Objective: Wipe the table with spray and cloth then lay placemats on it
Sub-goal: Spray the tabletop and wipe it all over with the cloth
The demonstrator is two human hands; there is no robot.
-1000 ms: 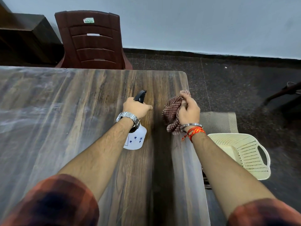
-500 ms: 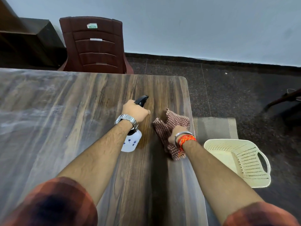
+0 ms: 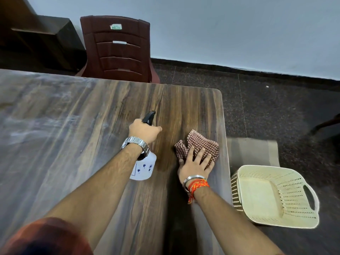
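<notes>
My left hand (image 3: pixel 144 130) has its fingers wrapped round the neck of the spray bottle (image 3: pixel 143 168), well in from the far right corner of the counter (image 3: pixel 73 126). My right hand (image 3: pixel 195 166) lies with straight, spread fingers (image 3: pixel 190 153) pressing the checked cloth (image 3: pixel 200 144) flat just inside the right edge. Open counter stretches wide to the left. A chair (image 3: pixel 117 50) stands at the far edge. A cream basket (image 3: pixel 272 196) sits on the floor beside the right edge.
</notes>
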